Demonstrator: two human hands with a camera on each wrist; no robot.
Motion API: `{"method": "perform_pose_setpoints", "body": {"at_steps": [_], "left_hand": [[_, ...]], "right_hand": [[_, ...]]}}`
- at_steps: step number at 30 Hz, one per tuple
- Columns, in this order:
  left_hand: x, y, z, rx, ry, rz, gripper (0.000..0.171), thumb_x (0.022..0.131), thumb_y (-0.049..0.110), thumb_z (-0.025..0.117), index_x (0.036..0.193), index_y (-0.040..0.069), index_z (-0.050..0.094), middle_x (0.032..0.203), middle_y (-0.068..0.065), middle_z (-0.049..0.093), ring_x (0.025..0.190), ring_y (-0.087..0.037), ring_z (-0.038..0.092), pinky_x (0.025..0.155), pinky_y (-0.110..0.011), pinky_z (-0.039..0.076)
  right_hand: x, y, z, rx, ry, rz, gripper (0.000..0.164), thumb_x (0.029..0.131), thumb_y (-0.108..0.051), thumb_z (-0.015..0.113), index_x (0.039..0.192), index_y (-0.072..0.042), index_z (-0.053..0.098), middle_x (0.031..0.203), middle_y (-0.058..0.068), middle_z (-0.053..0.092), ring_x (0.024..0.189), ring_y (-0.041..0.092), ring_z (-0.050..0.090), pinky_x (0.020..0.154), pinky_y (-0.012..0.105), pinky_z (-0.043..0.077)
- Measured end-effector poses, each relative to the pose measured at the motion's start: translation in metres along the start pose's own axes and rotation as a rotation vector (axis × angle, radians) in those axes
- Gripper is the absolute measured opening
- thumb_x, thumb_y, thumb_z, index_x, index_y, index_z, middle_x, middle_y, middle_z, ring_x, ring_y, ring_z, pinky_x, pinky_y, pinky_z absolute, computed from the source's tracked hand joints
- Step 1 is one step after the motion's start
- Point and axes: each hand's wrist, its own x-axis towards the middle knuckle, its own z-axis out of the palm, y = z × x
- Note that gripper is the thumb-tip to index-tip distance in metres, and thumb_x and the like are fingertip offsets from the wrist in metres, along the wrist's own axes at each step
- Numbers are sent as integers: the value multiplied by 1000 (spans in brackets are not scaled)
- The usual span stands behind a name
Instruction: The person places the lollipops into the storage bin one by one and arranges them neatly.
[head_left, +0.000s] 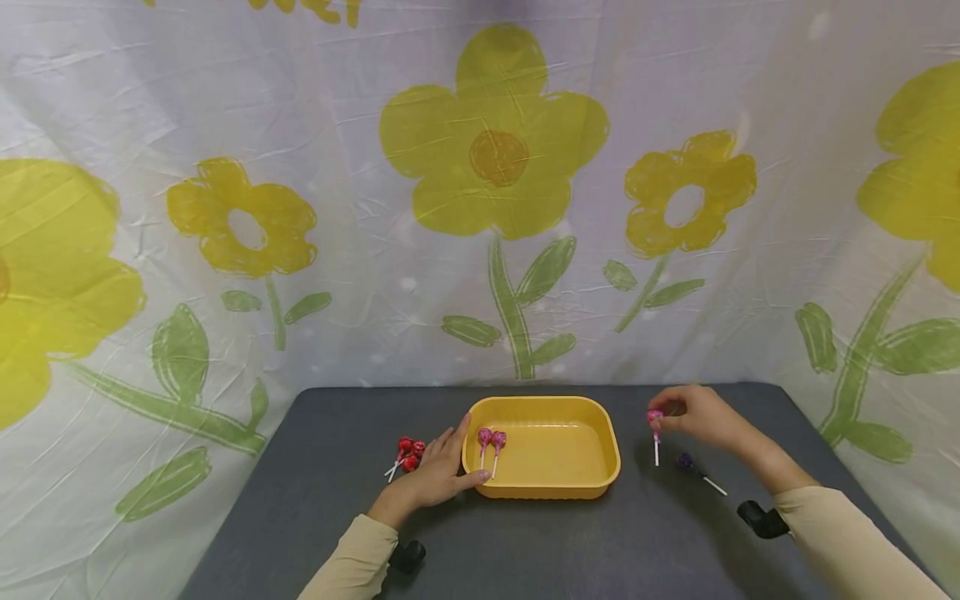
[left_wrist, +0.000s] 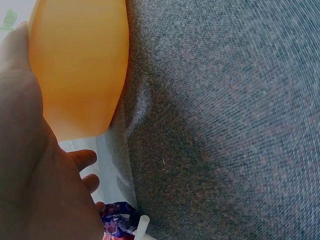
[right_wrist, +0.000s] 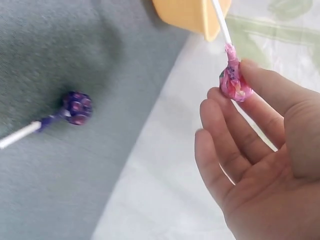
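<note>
My right hand (head_left: 701,417) pinches a pink-wrapped lollipop (right_wrist: 234,82) by its candy head between thumb and fingertips, to the right of the yellow tray (head_left: 542,491). Its white stick points down in the head view. My left hand (head_left: 437,473) rests on the tray's left end with fingers extended and the thumb at the front rim. Inside the tray, near that hand, lie two pink lollipops, one (head_left: 484,437) beside the other (head_left: 499,439). A dark purple lollipop (right_wrist: 76,107) lies on the table below my right hand.
Several red lollipops (head_left: 409,455) lie in a small pile just left of my left hand. The dark grey table (head_left: 585,546) ends at the back against a white cloth (head_left: 360,275) printed with yellow flowers.
</note>
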Motion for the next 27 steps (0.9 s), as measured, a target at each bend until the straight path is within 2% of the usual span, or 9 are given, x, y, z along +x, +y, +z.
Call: {"method": "perform_pose_setpoints", "body": {"at_steps": [5,20,24,27], "left_hand": [[0,-1,0,-14,8,20,110,85,75,54,160,23,-8,165,-18,17,152,-45,12,120,-68,5],[-1,1,-2,-5,-10,-21,109,86,70,57,160,21,-6,166,-16,17,153,-41,12,122,-65,6],[2,-2,1,-12,-3,-16,110,85,71,57,160,23,-6,166,-14,17,154,-41,11,122,-65,5],[4,-4,3,-13,2,-12,111,84,73,57,160,24,-6,166,-14,17,154,-41,11,122,-65,5]], "right_hand": [[10,-10,-11,3,-37,-14,27,90,-23,72,109,-3,71,94,2,75,85,11,67,74,29,55],[53,-48,-32,-45,-94,-76,26,88,-20,74,107,-1,73,93,6,75,81,13,64,70,26,53],[63,-60,-36,-62,-107,-115,23,89,-18,72,105,-2,74,92,6,76,84,14,66,73,28,54],[71,-68,-38,-68,-125,-123,23,90,-16,72,106,-1,73,93,7,76,85,16,68,78,33,58]]}}
